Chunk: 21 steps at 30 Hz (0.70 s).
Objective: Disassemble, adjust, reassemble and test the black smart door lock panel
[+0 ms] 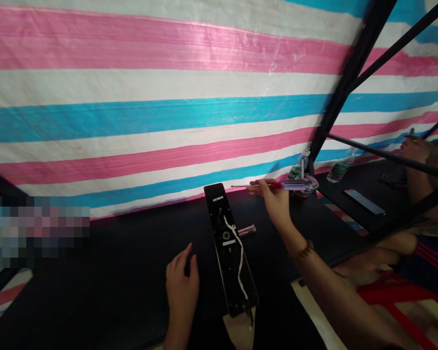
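Observation:
My right hand (273,197) is closed around a screwdriver (295,185) with a clear purple handle, raised above the table; its thin shaft points left past the panel's far end. A long black panel (224,265) lies lengthwise on the table, with small screws, white labels and a round fitting on its upper face. Along it runs a white cable (241,257), ending at dark connectors near the close end. Left of the panel and apart from it, my left hand (182,279) rests with thumb and fingers apart, holding nothing.
Beside the panel lies a pinkish handled tool (247,230). A bottle (302,163) and a clear cup (306,192) stand behind my right hand. At the right, past a black frame post (345,92), are another table, a bottle (340,167), a flat pale panel (364,201) and another person's hand (418,148).

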Motion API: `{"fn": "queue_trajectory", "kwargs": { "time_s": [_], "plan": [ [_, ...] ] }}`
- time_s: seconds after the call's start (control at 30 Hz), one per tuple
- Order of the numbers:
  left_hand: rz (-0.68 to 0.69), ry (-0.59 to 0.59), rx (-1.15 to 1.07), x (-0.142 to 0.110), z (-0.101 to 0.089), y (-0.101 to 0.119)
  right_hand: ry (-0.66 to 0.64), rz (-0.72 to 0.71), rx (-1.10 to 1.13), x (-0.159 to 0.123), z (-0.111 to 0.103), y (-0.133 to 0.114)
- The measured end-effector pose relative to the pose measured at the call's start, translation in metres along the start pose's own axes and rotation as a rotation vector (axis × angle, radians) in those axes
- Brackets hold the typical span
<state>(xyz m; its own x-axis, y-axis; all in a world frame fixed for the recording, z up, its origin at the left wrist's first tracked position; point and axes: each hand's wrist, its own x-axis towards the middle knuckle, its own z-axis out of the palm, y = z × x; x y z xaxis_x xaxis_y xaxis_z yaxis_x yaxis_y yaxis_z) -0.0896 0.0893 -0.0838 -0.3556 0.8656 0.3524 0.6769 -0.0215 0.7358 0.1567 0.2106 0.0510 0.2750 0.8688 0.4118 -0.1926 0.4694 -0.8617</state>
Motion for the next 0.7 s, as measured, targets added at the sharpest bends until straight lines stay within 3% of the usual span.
{"fn": "queue_trajectory", "kwargs": {
  "time_s": [0.13, 0.3, 0.4, 0.5, 0.57, 0.7],
  "plan": [
    [0.048, -0.121, 0.192, 0.019, -0.021, -0.029, 0.018, 0.201, 0.142, -0.068, -0.048, -0.013],
    [-0.02, -0.179, 0.122, 0.026, -0.025, -0.025, 0.194, 0.43, 0.257, -0.141, -0.074, -0.022],
    [-0.269, -0.177, -0.159, 0.02, -0.028, -0.002, 0.258, 0.511, 0.28, -0.164, -0.07, -0.03],
    [-0.513, -0.149, -0.646, 0.003, -0.028, 0.035, 0.267, 0.523, 0.325, -0.175, -0.056, -0.041],
    [-0.602, -0.162, -0.9, -0.012, -0.027, 0.061, 0.252, 0.496, 0.354, -0.178, -0.045, -0.049],
    [-0.656, -0.151, -1.037, -0.032, -0.026, 0.092, 0.215, 0.446, 0.372, -0.182, -0.031, -0.064]
  ]
}}
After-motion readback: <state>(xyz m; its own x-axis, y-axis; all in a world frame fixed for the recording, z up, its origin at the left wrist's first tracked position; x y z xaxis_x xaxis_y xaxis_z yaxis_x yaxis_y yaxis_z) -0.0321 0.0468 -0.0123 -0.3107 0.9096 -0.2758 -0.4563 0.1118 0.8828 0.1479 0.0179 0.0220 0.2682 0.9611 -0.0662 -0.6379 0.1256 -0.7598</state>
